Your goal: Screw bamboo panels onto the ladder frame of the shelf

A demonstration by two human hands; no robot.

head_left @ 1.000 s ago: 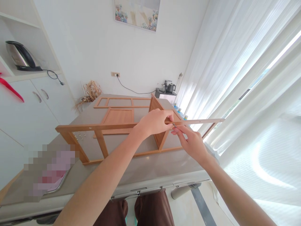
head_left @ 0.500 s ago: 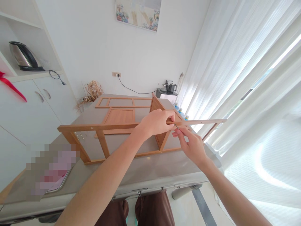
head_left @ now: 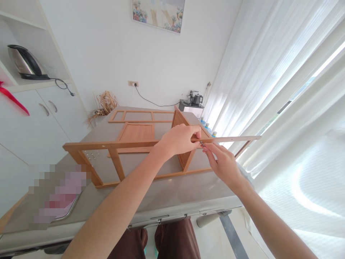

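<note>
A wooden rack frame (head_left: 129, 145) stands on its long edge on the table, with a slatless wooden panel (head_left: 185, 158) set crosswise in it. My left hand (head_left: 181, 139) is closed around the frame's upper rail where the panel meets it. Just right of those fingers, my right hand (head_left: 223, 162) pinches a small slim metal screw (head_left: 202, 143) at the rail's near side. The screw's tip is by my left fingertips; whether it sits in a hole is too small to tell.
Behind lie a loose wooden panel (head_left: 137, 132) and a flat wooden ladder-like frame (head_left: 137, 116). Several small metal pieces (head_left: 91, 155) lie on the table (head_left: 161, 190) at left, near a blurred tray (head_left: 67, 212). Dried stalks (head_left: 105, 102) stand at the back left; curtains (head_left: 242, 64) hang right.
My right hand has shifted slightly to the right and turned, still pinching the screw. My left hand keeps its hold on the rail.
</note>
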